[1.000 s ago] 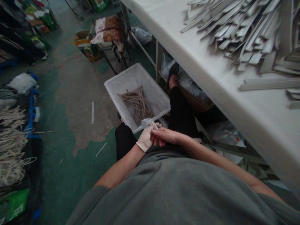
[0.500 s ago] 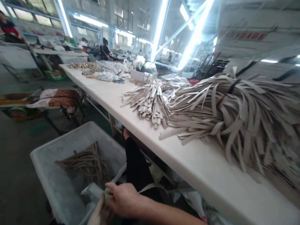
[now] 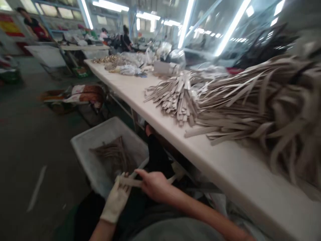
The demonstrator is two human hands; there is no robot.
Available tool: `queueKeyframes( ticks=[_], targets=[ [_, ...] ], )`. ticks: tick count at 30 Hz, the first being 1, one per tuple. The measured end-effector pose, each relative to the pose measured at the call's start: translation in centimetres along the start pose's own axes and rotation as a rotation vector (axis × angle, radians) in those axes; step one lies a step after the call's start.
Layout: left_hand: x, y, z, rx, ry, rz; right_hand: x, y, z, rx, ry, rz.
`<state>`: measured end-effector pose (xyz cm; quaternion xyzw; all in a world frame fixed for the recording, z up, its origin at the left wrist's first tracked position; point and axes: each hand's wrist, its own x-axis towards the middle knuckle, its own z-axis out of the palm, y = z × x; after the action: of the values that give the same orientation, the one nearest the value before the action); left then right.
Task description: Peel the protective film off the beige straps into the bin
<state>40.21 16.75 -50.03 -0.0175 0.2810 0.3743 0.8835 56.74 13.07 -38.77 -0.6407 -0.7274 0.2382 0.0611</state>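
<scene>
A pale flat strap (image 3: 131, 181) stretches between my hands above my lap, its tail running out behind the right one. My left hand (image 3: 115, 199), in a whitish glove, is turned palm up with its fingers curled about the strap's end. Bare and closed, my right hand (image 3: 155, 184) grips the strap further along, thumb pointing left. Just beyond my hands stands a whitish plastic bin (image 3: 86, 147) with a few brownish straps (image 3: 114, 152) at its bottom.
A long pale table (image 3: 173, 137) runs along my right. On it lie a small strap bundle (image 3: 179, 97), a large strap heap (image 3: 240, 103), a box (image 3: 164, 68) and plastic bags (image 3: 131, 69). A stool with a brown cushion (image 3: 87, 95) stands ahead. Other people are further back.
My view has swung left, so the scene sits further right. My hands have come apart, and the strap now shows between them; the left glove is in fuller view.
</scene>
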Motion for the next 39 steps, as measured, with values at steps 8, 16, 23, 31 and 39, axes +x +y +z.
queueKeyframes(
  ticks=[8, 16, 23, 31, 39],
  targets=[
    [-1.3, -1.0, 4.2, 0.165, 0.348, 0.084, 1.4, 0.5, 0.5, 0.156, -0.114, 0.014],
    [-1.6, -2.4, 4.0, 0.207, 0.235, 0.029, 1.2, 1.5, 0.7, 0.213, -0.111, 0.036],
    [-1.8, 0.9, 3.8, 0.118, 0.321, 0.130, -0.5, 1.3, -1.2, 0.454, -0.220, -0.017],
    [-2.3, -0.2, 4.9, 0.175, 0.178, 0.032, -0.2, 1.6, -0.6, 0.612, -0.134, -0.262],
    [-2.4, -1.0, 4.5, 0.196, 0.085, -0.023, 0.1, 2.5, 0.3, 0.152, 0.206, -0.491]
  ],
)
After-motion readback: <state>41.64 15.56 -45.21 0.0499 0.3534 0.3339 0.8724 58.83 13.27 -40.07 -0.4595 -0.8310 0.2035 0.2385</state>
